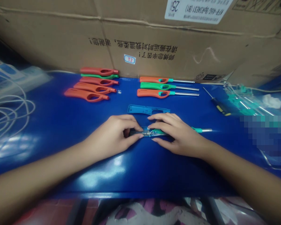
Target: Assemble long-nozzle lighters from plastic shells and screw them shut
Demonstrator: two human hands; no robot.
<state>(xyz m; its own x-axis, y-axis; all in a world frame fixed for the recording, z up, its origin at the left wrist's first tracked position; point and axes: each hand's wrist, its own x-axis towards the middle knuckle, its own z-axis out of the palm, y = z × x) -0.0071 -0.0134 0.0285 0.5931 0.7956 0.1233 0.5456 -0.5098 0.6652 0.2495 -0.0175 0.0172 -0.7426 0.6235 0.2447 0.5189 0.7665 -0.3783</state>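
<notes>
An opened long-nosed gas lighter (156, 133) lies in the middle of the blue table, its inner parts and thin wires showing. My left hand (119, 132) pinches its handle end between thumb and fingertips. Over the lighter's front half curls my right hand (179, 135), thumb on the near side and fingers on the far side, hiding part of it. The green nozzle piece and metal tube (206, 130) stick out to the right of that hand. Just beyond my fingers rests a loose blue half-shell (140, 109), its hollow side up.
Several orange, red and green lighter handles (86, 94) lie at the back left. Three lighters with metal tubes (154, 93) lie right of them. A screwdriver (219, 107), green nozzle parts (245, 103) and a white cable (25, 103) flank them; a cardboard box (67, 40) stands behind.
</notes>
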